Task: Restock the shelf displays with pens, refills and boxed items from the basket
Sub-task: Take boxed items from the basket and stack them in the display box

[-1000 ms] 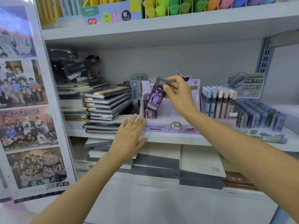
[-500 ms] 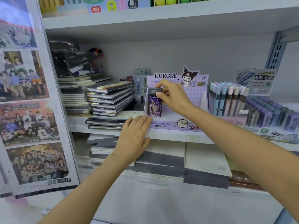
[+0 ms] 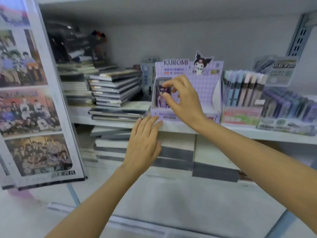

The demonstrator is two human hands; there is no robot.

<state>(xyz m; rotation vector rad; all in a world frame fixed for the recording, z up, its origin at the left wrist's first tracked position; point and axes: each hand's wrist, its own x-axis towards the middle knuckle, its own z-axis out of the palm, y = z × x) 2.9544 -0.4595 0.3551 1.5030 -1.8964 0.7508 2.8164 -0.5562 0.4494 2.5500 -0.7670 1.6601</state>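
Two bare forearms rise from the bottom of the frame. The left hand point(image 3: 143, 140) lies flat at centre, its fingers straight and together, the tips against the front edge of the white shelf point(image 3: 257, 134), right below the left corner of the display box. It holds nothing. Just above and to its right, the right hand point(image 3: 186, 100) reaches into the lilac KUROMI display box point(image 3: 205, 79), fingers curled. Its thumb and forefinger pinch the purple refill pack point(image 3: 161, 98), which stands upright at the box's left end. Left of the box sits a slanting stack of notebooks point(image 3: 115, 90); to its right, a row of pastel pens point(image 3: 243, 88). A photo poster panel point(image 3: 34, 109) fills the left edge.
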